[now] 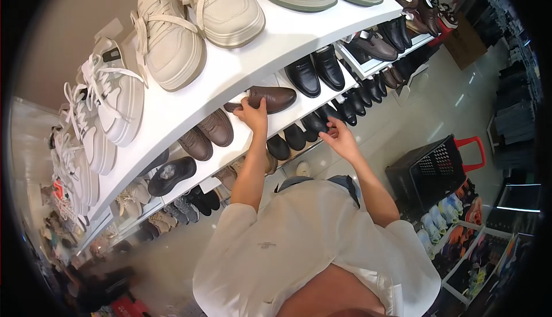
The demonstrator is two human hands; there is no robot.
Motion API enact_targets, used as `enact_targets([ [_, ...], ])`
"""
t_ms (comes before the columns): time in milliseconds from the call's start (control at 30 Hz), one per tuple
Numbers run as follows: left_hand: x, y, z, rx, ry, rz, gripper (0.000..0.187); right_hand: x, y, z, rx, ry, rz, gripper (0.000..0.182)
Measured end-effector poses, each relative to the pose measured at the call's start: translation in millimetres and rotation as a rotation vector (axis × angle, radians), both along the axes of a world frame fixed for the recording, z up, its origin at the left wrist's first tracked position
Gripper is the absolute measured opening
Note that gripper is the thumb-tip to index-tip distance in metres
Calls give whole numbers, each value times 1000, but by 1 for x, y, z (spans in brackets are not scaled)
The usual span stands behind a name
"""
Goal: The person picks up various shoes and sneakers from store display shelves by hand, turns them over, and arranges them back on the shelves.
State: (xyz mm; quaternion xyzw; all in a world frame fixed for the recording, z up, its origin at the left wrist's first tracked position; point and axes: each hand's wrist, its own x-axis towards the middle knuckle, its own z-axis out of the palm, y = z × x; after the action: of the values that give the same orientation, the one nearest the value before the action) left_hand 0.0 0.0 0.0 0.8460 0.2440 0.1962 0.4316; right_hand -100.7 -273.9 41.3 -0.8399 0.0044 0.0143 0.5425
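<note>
My left hand (253, 114) is closed on a brown leather dress shoe (275, 98) at the middle shelf, thumb and fingers against its side. The shoe lies sideways with its toe to the right; its heel end is partly hidden by the hand and the shelf above. My right hand (340, 137) hangs in the air in front of the lower shelf, fingers loosely curled and apart, with nothing visible in it. Nearest to it are black shoes (314, 123) in the lower row. A pair of black loafers (303, 77) stands right of the brown shoe.
Beige sneakers (167, 47) and white sneakers (118, 101) stand on the white top shelf (230, 75). Brown lace-up shoes (215, 127) sit left on the middle shelf. A black shopping basket (422, 170) with a red handle stands on the floor at right, near a rack of colourful shoes (440, 219).
</note>
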Motion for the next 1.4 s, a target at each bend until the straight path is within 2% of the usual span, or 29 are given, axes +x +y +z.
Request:
enact_targets([
  [67,-13,-4,6,72,-35,57,71,11,13,32,-74,-56,35,71],
  [133,10,-17,-3,-29,2,130,74,66,24,58,-129,-77,85,73],
  [233,29,-13,3,-177,1,237,83,130,57,89,-177,-250,161,76],
  [300,31,-36,36,-119,228,328,92,178,67,75,-239,-445,282,72],
  [333,34,-42,31,-112,206,356,98,182,73,101,-114,-199,425,61],
  [367,41,-45,24,-120,196,378,98,191,79,103,-118,-209,448,61],
  [400,51,-45,5,-73,157,435,96,199,86,102,-164,-300,435,55],
  [433,52,-44,6,-28,123,492,94,208,91,93,-209,-387,423,49],
  [467,49,-40,7,-78,149,418,90,218,95,78,-210,-516,416,44],
  [500,42,-38,5,-86,150,439,90,225,100,70,-211,-518,438,44],
  [567,31,-37,2,-163,10,317,90,238,109,60,-188,-467,480,44],
  [700,11,-35,-5,-229,-81,181,94,239,103,53,-165,-372,483,43],
  [767,1,-39,-4,-111,-99,91,105,226,101,58,-304,-441,461,40],
  [800,-9,-36,-6,-15,-77,-24,116,218,92,57,-311,-442,451,40],
  [833,-18,-35,-6,-20,-82,-35,116,212,80,55,-313,-493,396,38],
  [900,-41,-35,-5,11,-164,-159,127,211,54,47,-322,-533,330,36],
  [967,-45,-43,-2,2,-95,-178,133,220,18,32,-528,-667,76,36],
  [1033,-44,-49,-4,68,-23,-91,133,221,-7,48,-634,-392,171,40],
  [1100,-40,-60,-4,89,-9,-78,130,220,-17,54,-712,-459,217,48],
  [1167,-34,-69,-2,150,-18,0,127,220,-21,63,-890,-506,412,54],
  [1200,-31,-72,-2,148,-23,-16,127,223,-19,61,-920,-465,434,60],
  [1400,-41,-65,-8,118,-65,-34,117,244,-4,54,-1009,-451,421,68],
])
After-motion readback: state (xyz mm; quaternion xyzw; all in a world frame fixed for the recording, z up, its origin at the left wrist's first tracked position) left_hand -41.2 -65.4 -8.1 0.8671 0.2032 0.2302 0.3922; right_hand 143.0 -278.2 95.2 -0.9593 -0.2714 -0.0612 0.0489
